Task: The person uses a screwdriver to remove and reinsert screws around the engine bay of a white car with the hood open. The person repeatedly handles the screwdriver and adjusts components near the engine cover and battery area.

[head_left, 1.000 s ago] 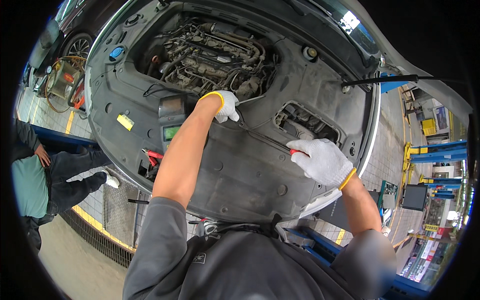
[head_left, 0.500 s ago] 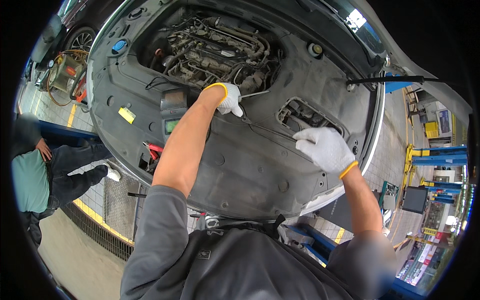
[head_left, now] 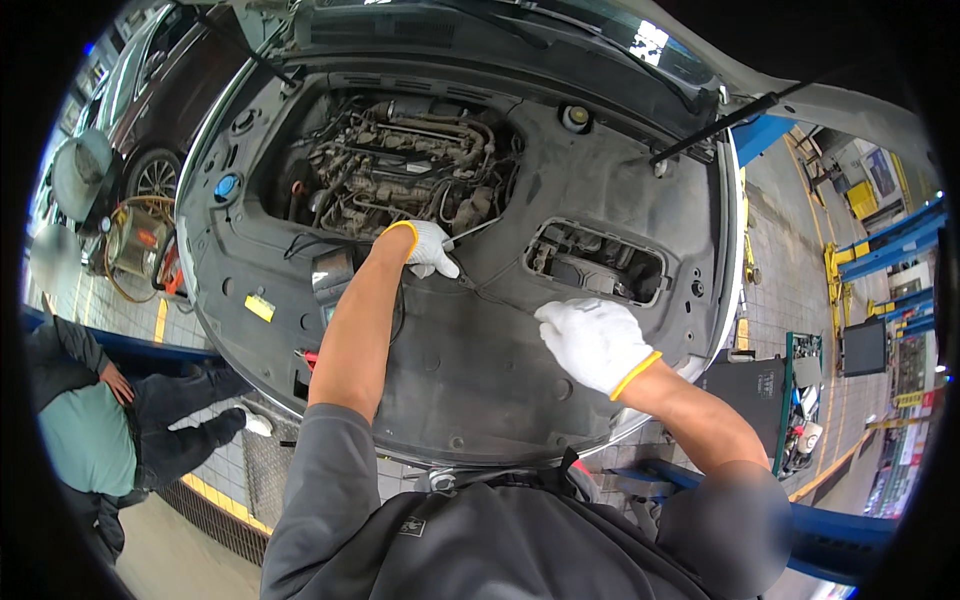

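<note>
My left hand (head_left: 432,251), in a white knit glove with a yellow cuff, is closed around a slim metal rod (head_left: 472,233) at the engine's near edge. The rod's tip points up and right; its other end is hidden in the glove. A thin black cable (head_left: 500,299) runs across the dark plastic cover from beside my left hand to my gloved right hand (head_left: 597,342). The right fingers are curled together at the cable's end, below the rectangular opening (head_left: 597,262). A handheld device (head_left: 333,268) lies on the cover, partly hidden by my left forearm.
The uncovered engine (head_left: 405,165) lies beyond my hands. A red clamp (head_left: 309,357) rests near the cover's left front edge, below a yellow label (head_left: 260,307). A support strut (head_left: 715,128) rises at right. Another person (head_left: 90,420) is at left, and a tool tray (head_left: 803,400) at lower right.
The whole view has shifted. My right hand has come slightly nearer to me and left relative to the rectangular opening. My left hand still holds the rod.
</note>
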A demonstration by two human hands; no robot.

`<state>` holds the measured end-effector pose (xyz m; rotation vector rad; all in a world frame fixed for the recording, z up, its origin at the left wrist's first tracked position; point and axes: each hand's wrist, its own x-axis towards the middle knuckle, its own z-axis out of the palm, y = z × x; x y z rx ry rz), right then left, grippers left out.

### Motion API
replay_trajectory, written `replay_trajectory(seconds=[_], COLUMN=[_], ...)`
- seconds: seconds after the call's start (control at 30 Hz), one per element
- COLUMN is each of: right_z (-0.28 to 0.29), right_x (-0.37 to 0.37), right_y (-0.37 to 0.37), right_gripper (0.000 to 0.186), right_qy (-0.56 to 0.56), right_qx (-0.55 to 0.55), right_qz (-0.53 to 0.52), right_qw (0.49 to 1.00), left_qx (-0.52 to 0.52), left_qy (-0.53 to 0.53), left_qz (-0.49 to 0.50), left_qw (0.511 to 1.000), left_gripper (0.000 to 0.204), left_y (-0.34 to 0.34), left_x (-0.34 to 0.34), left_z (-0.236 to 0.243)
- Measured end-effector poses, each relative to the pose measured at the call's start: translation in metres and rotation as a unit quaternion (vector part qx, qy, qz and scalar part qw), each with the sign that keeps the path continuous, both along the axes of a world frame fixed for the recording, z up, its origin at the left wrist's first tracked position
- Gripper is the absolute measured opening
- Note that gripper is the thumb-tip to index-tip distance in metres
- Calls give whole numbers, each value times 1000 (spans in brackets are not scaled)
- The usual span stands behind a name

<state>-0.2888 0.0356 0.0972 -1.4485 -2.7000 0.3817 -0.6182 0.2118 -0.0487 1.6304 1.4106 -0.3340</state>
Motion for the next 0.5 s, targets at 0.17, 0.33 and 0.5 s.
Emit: replay_trajectory(seconds=[0.17, 0.33, 0.5], right_z=[-4, 7, 3], right_x=[-14, 6, 36], right_y=[-22, 13, 54], right_gripper=[21, 28, 31], right_qy=[-27, 23, 54], right_qx=[38, -45, -112], right_qz=[3, -26, -24], right_qw=[999, 998, 992], left_qx=[-79, -123, -52], left_qy=[19, 10, 25], left_qz=[-21, 8, -35], left_qw=[996, 992, 998], left_gripper=[109, 120, 114], left_y=[26, 31, 22], left_x=[0, 6, 9], left_z=[-18, -9, 5])
